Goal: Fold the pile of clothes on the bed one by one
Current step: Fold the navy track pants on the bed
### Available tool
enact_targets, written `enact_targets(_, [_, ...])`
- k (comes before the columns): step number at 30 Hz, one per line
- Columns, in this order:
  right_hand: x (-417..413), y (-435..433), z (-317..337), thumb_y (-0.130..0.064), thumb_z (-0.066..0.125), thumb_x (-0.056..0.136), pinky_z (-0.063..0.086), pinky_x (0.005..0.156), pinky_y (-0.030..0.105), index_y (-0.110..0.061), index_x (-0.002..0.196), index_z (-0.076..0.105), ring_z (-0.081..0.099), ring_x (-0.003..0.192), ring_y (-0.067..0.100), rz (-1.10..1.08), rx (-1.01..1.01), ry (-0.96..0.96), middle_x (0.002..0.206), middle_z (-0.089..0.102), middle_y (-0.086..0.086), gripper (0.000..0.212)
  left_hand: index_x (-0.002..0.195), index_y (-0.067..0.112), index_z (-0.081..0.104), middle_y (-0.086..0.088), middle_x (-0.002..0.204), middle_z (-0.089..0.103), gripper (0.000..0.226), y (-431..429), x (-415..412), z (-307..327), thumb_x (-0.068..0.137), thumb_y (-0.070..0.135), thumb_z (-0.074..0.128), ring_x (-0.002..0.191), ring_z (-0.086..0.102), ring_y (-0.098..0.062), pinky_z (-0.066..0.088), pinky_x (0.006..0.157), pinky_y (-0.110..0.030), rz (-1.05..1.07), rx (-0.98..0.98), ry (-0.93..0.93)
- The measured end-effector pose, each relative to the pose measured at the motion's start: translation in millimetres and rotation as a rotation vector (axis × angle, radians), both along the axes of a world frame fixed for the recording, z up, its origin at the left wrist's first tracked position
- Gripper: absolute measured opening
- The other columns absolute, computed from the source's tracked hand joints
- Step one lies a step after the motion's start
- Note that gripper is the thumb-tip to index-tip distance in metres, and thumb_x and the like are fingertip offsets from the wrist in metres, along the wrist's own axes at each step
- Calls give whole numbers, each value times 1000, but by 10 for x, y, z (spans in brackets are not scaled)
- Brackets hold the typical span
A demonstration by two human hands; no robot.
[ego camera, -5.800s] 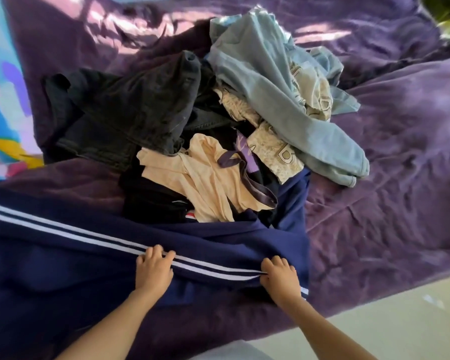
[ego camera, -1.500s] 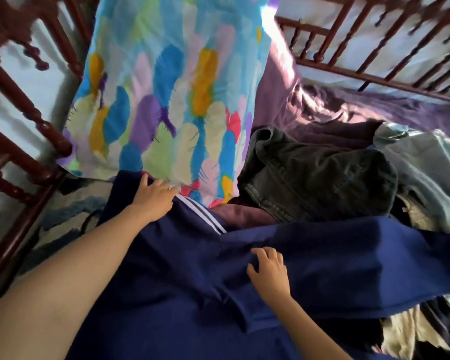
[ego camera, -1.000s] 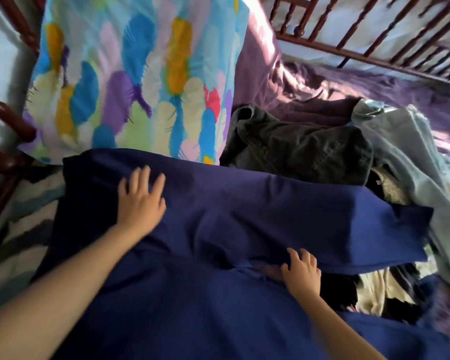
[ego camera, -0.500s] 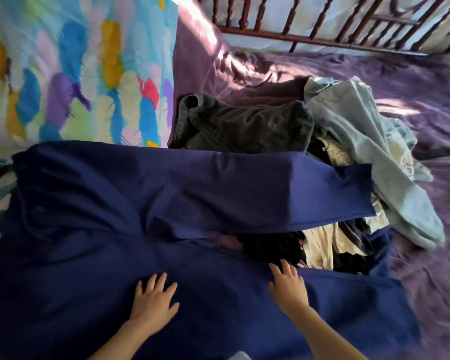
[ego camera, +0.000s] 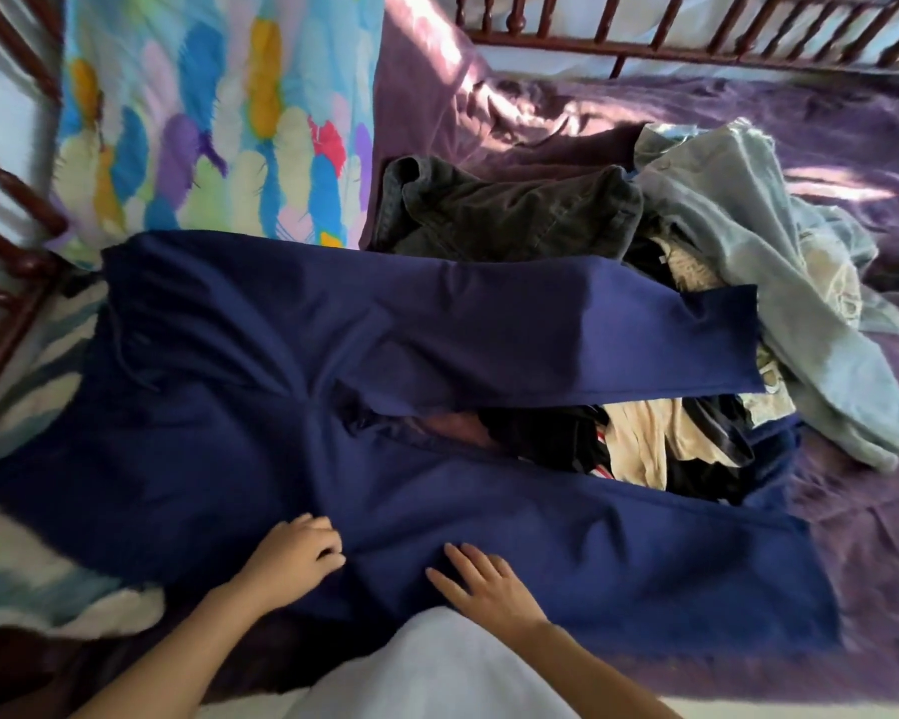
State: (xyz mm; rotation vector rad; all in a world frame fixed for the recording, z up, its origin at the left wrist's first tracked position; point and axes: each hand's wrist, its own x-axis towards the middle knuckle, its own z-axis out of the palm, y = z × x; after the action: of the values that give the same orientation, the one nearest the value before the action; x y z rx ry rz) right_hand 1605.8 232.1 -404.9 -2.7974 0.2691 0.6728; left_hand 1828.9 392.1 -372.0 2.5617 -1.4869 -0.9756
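Navy blue trousers (ego camera: pixel 219 407) lie spread across the near side of the bed, waist to the left, both legs running right. The far leg (ego camera: pixel 567 334) drapes over the clothes pile. My left hand (ego camera: pixel 294 557) rests on the near leg with its fingers curled against the cloth. My right hand (ego camera: pixel 484 583) lies flat on the same leg, fingers straight. Behind the trousers sits the pile: dark grey jeans (ego camera: pixel 515 215), a light blue garment (ego camera: pixel 779 282), a cream top (ego camera: pixel 639 443) and black pieces (ego camera: pixel 541 438).
A purple blanket (ego camera: pixel 852 511) covers the bed. A feather-patterned pillow (ego camera: pixel 214 121) leans at the far left. A dark red wooden rail (ego camera: pixel 696 49) runs along the far side and another rail (ego camera: pixel 6 282) stands at the left. My white top (ego camera: pixel 437 666) fills the bottom middle.
Both hands slid back toward me along the near trouser leg, and the left hand's fingers curled. The view panned right from the pillow; the trousers now lie spread with both legs out.
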Motion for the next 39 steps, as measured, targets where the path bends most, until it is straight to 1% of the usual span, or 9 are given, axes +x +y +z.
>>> enact_targets(4, [178, 181, -5, -57, 72, 46, 57, 65, 33, -38, 109, 63, 69, 88, 22, 2, 20, 92, 110, 65, 6, 66, 100, 25, 73, 0, 106, 68, 34, 361, 69, -2, 79, 46, 58, 102, 63, -29, 47, 81, -50, 72, -10, -176])
enact_targets(6, [195, 222, -74, -59, 81, 15, 58, 63, 34, -32, 113, 57, 71, 84, 22, -62, 44, 77, 100, 72, 3, 104, 113, 16, 69, -20, 117, 63, 45, 616, 261, -10, 71, 32, 76, 108, 56, -43, 44, 83, -59, 339, -35, -303])
enact_targets(9, [185, 301, -25, -51, 84, 9, 56, 62, 27, -26, 112, 45, 70, 82, 21, -184, 25, 51, 95, 72, 2, 113, 129, 4, 51, -30, 133, 44, 53, 988, 769, 225, 82, 21, 69, 121, 39, -48, 34, 94, -60, 806, -65, -464])
enact_targets(15, [99, 532, 131, -28, 53, 54, 46, 57, 28, -20, 63, 66, 43, 81, 22, -232, -140, -83, 87, 62, 4, 17, 137, 2, 41, -23, 138, 45, 50, 1482, 1760, 322, 92, 21, 55, 121, 46, -42, 40, 101, -51, 1514, -205, 13])
enact_targets(20, [86, 664, 178, -35, 33, 55, 43, 44, 19, -20, 54, 61, 55, 60, 15, -385, -134, -40, 66, 61, -8, 31, 138, 2, 38, -13, 129, 49, 51, 1465, 1857, 408, 91, 10, 57, 106, 55, -28, 42, 91, -32, 1941, -630, 401])
enact_targets(27, [332, 566, 526, -45, 37, 53, 22, 42, 18, -23, 46, 53, 53, 47, 6, -251, -95, 17, 51, 52, -15, 28, 132, 21, 52, -5, 134, 54, 48, 2205, 2057, -19, 85, 15, 54, 105, 58, -18, 52, 82, -32, 2030, -1073, 521])
enact_targets(30, [424, 562, 581, -33, 48, 75, 35, 68, 27, -19, 87, 67, 57, 95, 17, -91, -53, 67, 98, 62, -6, 26, 139, 18, 42, -9, 138, 47, 47, 2287, 1696, 83, 93, 13, 50, 112, 54, -25, 56, 69, -28, 2005, -860, 544])
enact_targets(32, [452, 572, 586, -31, 47, 87, 32, 86, 32, -18, 113, 58, 43, 119, 20, -105, 21, 279, 124, 50, 1, 31, 141, 18, 39, -12, 140, 45, 52, 2199, 1506, 129, 92, 10, 55, 122, 48, -34, 49, 88, -42, 1947, -724, 557])
enact_targets(39, [711, 387, 696, -75, 21, 81, 32, 99, 32, -24, 125, 49, 39, 127, 19, -116, 3, 246, 133, 46, -3, 73, 138, 0, 37, -27, 136, 44, 64, 1926, 1366, 200, 84, 24, 63, 120, 46, -44, 42, 99, -54, 1650, -227, -71])
